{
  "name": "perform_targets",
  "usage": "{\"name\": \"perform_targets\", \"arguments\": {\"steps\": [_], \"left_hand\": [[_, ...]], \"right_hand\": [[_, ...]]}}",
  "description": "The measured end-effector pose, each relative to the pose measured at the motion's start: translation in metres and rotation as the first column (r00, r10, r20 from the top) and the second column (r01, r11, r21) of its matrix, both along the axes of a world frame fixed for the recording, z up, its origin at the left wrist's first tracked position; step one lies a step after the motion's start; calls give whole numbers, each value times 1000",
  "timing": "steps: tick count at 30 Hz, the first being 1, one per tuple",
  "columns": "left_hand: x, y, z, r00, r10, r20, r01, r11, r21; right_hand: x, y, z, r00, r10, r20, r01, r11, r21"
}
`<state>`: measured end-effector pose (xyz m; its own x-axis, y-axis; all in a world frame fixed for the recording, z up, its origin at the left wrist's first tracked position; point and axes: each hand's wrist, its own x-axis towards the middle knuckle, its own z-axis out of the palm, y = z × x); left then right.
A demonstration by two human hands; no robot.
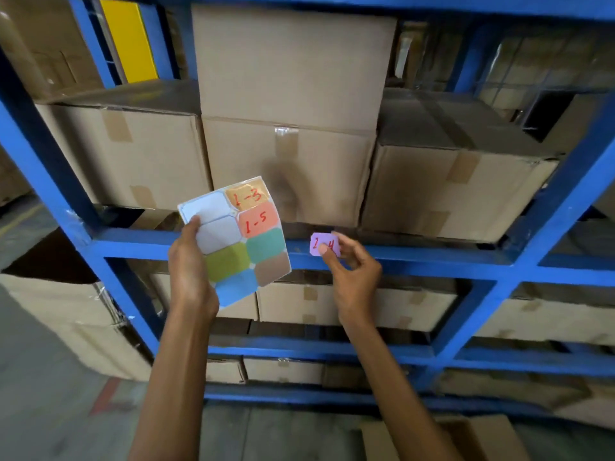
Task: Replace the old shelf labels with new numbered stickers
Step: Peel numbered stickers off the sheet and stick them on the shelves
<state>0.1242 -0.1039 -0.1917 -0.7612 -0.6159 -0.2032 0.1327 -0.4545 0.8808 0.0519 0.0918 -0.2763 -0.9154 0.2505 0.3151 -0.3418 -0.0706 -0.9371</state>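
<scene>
My left hand (189,267) holds a sticker sheet (238,237) by its left edge, in front of the blue shelf beam (416,256). The sheet carries coloured stickers; an orange one reads "1-3" and a salmon one "1-5" in red, and two slots at the upper left are bare white. My right hand (352,271) pinches a small purple sticker (325,244) marked "1-4" in red against the front face of that beam, thumb pressing on its lower middle. I cannot tell whether it is stuck down.
The blue metal rack has several levels packed with taped cardboard boxes (286,168). A blue upright (36,144) slants down the left, another upright (549,211) stands at the right. A yellow panel (128,38) shows at the upper left. Grey floor lies below left.
</scene>
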Motion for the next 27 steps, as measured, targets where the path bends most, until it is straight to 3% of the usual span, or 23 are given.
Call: {"name": "perform_targets", "arguments": {"steps": [5, 11, 20, 27], "left_hand": [[3, -14, -26, 995, -26, 93, 27, 1000, -9], [-1, -17, -45, 985, -40, 165, 46, 998, -35], [-14, -25, -55, 972, -96, 216, 102, 995, -18], [-20, -25, -54, 968, -118, 221, 119, 993, 8]], "right_hand": [[-12, -15, -50, 996, -59, 70, 58, 998, 23], [-26, -23, -82, 995, -20, 100, 8, 993, 121], [-45, -28, -89, 996, -84, 33, 60, 895, 442], [-52, -33, -88, 988, -151, 17, 125, 871, 476]]}}
